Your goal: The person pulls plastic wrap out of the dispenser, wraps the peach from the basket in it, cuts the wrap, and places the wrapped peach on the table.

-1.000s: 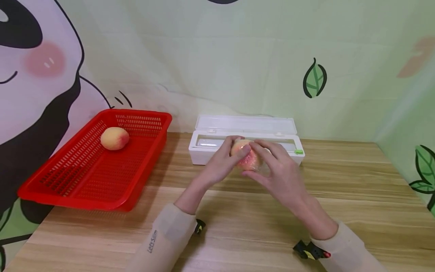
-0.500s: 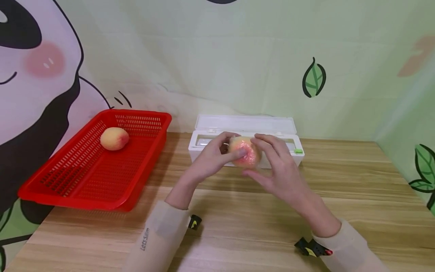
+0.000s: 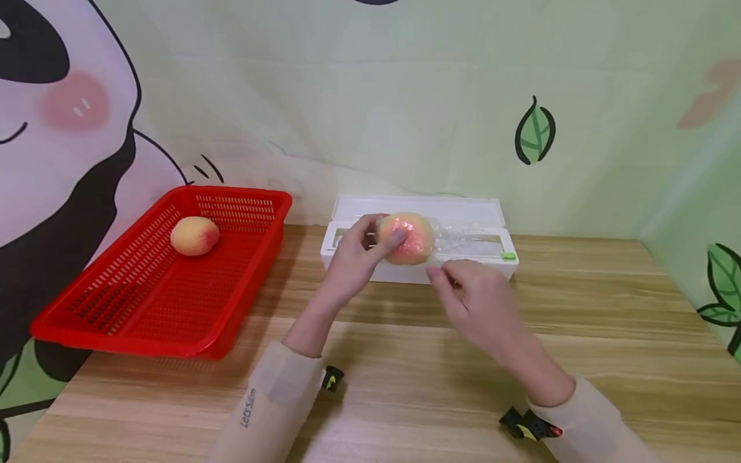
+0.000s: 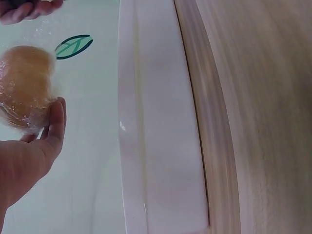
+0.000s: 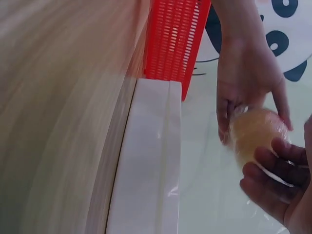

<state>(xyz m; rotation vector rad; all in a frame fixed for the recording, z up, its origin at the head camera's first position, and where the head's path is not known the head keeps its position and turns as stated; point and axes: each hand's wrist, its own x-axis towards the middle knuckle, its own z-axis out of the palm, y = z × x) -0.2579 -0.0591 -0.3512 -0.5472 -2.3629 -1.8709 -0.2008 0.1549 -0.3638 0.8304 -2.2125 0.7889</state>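
A yellow-pink peach (image 3: 418, 247), covered in shiny clear cling film (image 3: 460, 238), is held above the table. My left hand (image 3: 350, 267) grips its left side, the thumb across the front. Loose film trails from the peach's right side. Below it my right hand (image 3: 483, 308) has curled fingers, with thumb and forefinger pinching at the film's lower edge; the pinched bit itself is hard to see. In the left wrist view the wrapped peach (image 4: 24, 80) shows film bunched by the fingertips. Behind the hands stands a white film dispenser box (image 3: 399, 275), lid raised.
A red plastic basket (image 3: 173, 302) stands at the left with another peach (image 3: 195, 236) in it. The dispenser has a green slider (image 3: 508, 256) at its right end. A printed cloth backdrop (image 3: 405, 128) rises behind the wooden table (image 3: 417, 399).
The peach has moved up and slightly left in my left hand. My right hand has come off the peach and dropped lower, its fingers now curled, and loose film shows between.
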